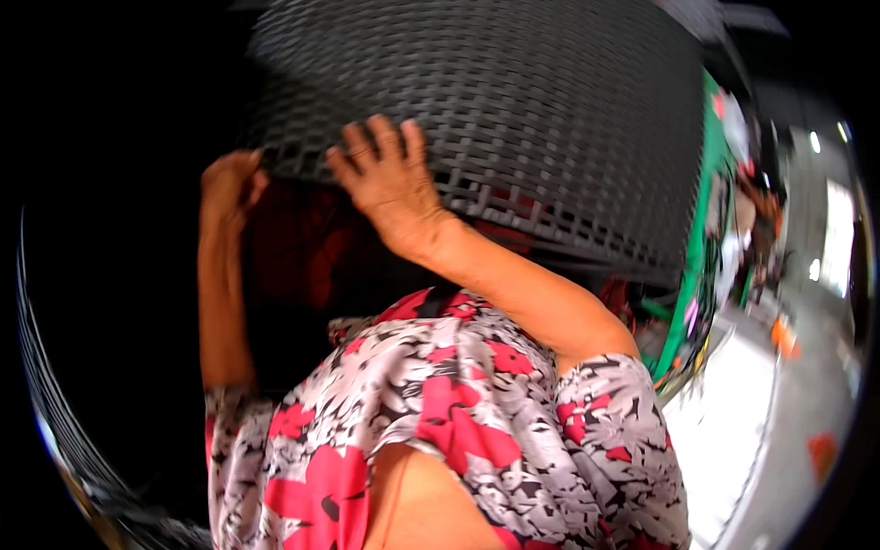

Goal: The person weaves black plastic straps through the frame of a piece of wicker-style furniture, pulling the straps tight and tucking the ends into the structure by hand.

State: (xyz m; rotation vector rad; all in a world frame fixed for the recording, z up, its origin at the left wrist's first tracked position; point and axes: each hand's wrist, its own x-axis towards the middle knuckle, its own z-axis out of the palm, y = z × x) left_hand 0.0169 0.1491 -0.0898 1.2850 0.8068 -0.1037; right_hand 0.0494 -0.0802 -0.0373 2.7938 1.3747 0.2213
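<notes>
A large dark grey woven panel point(513, 101), made of flat plastic-looking strips, spreads out in front of me. My right hand point(396, 188) lies on its near edge with the fingers spread apart and nothing gripped. At the left end of that same edge is my left hand point(234, 183), its fingers curled closed. Whatever those fingers hold, if anything, is too dark and blurred to make out. Along the near edge the weave looks looser, with small gaps between the strips.
Reddish dark shapes point(316, 243) show below the panel's edge. On the right runs a green strip or frame point(701, 220), with a jumble of coloured items beside it. Beyond are a bright white surface point(729, 403) and a grey floor point(793, 412) with orange pieces. Deep shadow fills the left.
</notes>
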